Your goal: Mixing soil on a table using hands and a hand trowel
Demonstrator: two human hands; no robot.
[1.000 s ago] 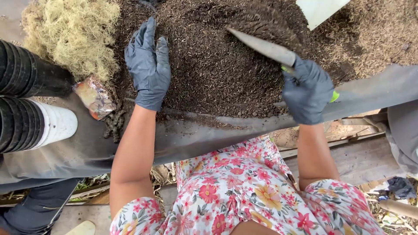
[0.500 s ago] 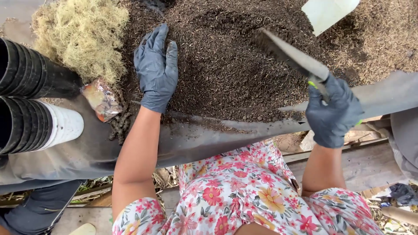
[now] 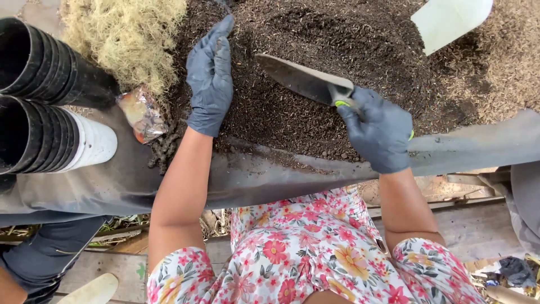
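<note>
Gripping the trowel (image 3: 306,80), right hand (image 3: 378,130) fingers clamp its handle, blade pointing up-left over soil (image 3: 349,34).

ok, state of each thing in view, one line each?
left hand: gloved, fingers flat on the soil
right hand: gloved, shut on trowel handle
trowel: blade held level above the soil
soil pile: loose, heaped on the grey sheet
black pots: nested, lying on their sides
plastic packet: crumpled, beside the moss
</note>
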